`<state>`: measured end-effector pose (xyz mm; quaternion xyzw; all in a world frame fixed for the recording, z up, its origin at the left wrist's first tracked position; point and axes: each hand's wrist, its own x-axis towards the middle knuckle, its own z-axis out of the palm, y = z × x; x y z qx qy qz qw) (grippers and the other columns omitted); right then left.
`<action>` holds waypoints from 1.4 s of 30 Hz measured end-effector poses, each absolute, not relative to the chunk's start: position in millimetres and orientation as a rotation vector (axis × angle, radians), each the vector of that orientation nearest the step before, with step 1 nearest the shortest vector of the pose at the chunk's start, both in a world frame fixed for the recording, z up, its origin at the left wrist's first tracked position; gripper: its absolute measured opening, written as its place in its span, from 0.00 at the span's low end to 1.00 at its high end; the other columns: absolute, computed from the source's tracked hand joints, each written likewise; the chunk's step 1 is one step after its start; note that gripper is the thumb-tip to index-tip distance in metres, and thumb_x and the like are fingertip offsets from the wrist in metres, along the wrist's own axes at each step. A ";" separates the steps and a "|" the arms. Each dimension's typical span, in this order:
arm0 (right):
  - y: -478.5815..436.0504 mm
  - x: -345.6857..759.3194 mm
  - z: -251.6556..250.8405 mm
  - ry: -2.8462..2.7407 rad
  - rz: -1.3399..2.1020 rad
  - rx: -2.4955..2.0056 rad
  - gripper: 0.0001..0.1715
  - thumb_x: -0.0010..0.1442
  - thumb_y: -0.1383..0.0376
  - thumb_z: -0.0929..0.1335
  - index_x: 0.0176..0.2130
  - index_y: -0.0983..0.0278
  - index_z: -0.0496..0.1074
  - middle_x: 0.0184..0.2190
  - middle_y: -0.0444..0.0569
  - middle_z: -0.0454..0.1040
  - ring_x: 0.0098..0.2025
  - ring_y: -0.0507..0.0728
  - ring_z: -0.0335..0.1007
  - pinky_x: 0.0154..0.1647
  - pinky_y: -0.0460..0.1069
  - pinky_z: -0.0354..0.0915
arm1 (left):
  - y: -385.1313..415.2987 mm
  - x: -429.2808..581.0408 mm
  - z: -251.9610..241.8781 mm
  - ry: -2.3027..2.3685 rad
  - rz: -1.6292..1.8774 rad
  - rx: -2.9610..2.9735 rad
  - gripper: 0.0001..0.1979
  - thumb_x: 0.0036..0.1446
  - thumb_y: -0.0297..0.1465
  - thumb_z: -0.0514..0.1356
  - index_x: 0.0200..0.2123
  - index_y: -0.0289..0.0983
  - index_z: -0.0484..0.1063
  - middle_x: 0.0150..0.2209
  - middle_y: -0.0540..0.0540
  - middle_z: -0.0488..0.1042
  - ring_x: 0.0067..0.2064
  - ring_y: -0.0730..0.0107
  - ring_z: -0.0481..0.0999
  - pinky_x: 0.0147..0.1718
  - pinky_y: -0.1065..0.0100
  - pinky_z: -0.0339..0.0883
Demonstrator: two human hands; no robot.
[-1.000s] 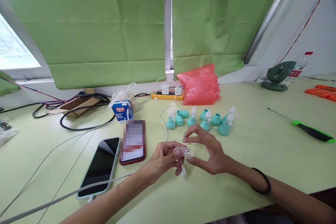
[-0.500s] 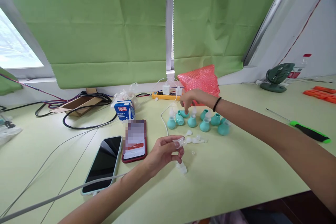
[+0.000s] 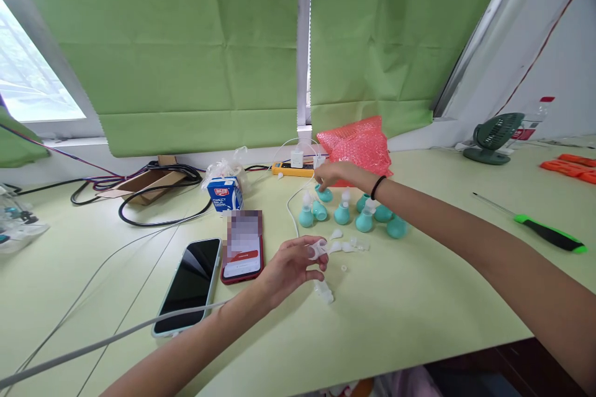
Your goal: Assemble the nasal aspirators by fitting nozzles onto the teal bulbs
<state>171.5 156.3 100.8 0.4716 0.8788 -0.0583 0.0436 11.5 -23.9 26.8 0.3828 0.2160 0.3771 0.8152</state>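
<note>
My left hand (image 3: 293,260) pinches a small clear plastic fitting (image 3: 318,249) between thumb and forefinger, above the table. Farther back, my right hand (image 3: 333,173) reaches down, its fingers closed on the rim of a teal rubber bulb (image 3: 325,195). Several more teal bulbs stand around it, some topped with a translucent tip, like the front bulb (image 3: 365,220). One bulb (image 3: 319,211) lies on its side. In front lie loose white, translucent pieces (image 3: 342,247), a tiny ring (image 3: 344,268) and a clear plastic piece (image 3: 324,291) below my left hand.
Two phones, one black-screened (image 3: 189,285) and one red-cased (image 3: 243,254), lie left of my left hand. Behind are a milk carton (image 3: 225,194), a yellow power strip (image 3: 291,169) and red bubble wrap (image 3: 358,142). A screwdriver (image 3: 549,232) and a fan (image 3: 496,136) are at right.
My right hand has moved slightly down and left onto a teal bulb, which was lying tilted and is now more upright. The fitting in my left hand has turned, its opening facing up more.
</note>
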 end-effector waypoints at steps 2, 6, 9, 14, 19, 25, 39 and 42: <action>152.7 178.6 113.7 2.753 -0.144 1.450 0.08 0.46 0.64 0.68 0.25 0.69 0.69 0.22 0.47 0.68 0.28 0.53 0.63 0.27 0.47 0.55 | -23.4 11.0 26.9 0.467 0.799 0.803 0.08 0.42 0.23 0.57 0.30 0.32 0.68 0.25 0.47 0.65 0.28 0.72 0.66 0.26 0.72 0.60; 130.5 195.5 138.2 2.970 -0.101 1.481 0.15 0.55 0.58 0.61 0.32 0.68 0.68 0.32 0.51 0.68 0.34 0.54 0.63 0.31 0.47 0.57 | -21.8 11.4 26.2 0.570 0.802 0.878 0.13 0.47 0.26 0.58 0.39 0.36 0.65 0.31 0.45 0.68 0.28 0.74 0.67 0.28 0.71 0.61; 97.0 204.1 139.5 3.430 -0.374 1.468 0.15 0.52 0.56 0.63 0.30 0.67 0.68 0.30 0.48 0.69 0.33 0.53 0.64 0.34 0.48 0.60 | -19.4 10.0 24.0 0.646 0.879 0.994 0.16 0.51 0.32 0.56 0.44 0.38 0.63 0.34 0.44 0.69 0.33 0.72 0.67 0.33 0.67 0.61; 33.7 204.2 91.6 3.591 -1.655 1.360 0.11 0.46 0.61 0.69 0.23 0.66 0.66 0.32 0.48 0.70 0.35 0.54 0.66 0.35 0.48 0.63 | -16.7 4.4 17.5 0.951 1.005 1.187 0.12 0.49 0.36 0.57 0.36 0.34 0.66 0.29 0.45 0.73 0.33 0.72 0.68 0.30 0.72 0.58; 9.7 196.1 26.3 2.427 -2.970 1.180 0.13 0.45 0.60 0.67 0.25 0.65 0.62 0.23 0.48 0.71 0.23 0.55 0.69 0.24 0.50 0.64 | -16.4 3.7 16.3 1.013 1.060 1.096 0.15 0.42 0.33 0.63 0.34 0.33 0.66 0.28 0.43 0.75 0.30 0.70 0.71 0.24 0.73 0.59; 9.9 193.7 3.9 2.249 -3.028 1.283 0.13 0.48 0.60 0.65 0.30 0.64 0.57 0.23 0.45 0.68 0.21 0.53 0.66 0.19 0.48 0.63 | -10.7 8.2 23.0 0.908 1.103 0.988 0.19 0.41 0.30 0.64 0.38 0.29 0.68 0.32 0.40 0.76 0.33 0.65 0.74 0.37 0.63 0.67; -16.5 191.5 3.8 3.324 -1.518 1.629 0.11 0.50 0.65 0.64 0.36 0.62 0.58 0.32 0.46 0.63 0.29 0.51 0.62 0.28 0.47 0.63 | -10.8 2.3 19.6 0.791 0.886 1.276 0.18 0.46 0.35 0.60 0.38 0.29 0.67 0.25 0.44 0.74 0.24 0.71 0.73 0.26 0.69 0.66; -19.2 190.9 5.1 3.478 -1.156 1.604 0.11 0.48 0.68 0.64 0.35 0.62 0.59 0.32 0.46 0.64 0.33 0.53 0.63 0.33 0.48 0.62 | -8.2 0.7 19.7 0.764 0.824 1.365 0.18 0.47 0.35 0.60 0.38 0.28 0.68 0.21 0.46 0.71 0.20 0.76 0.67 0.22 0.72 0.61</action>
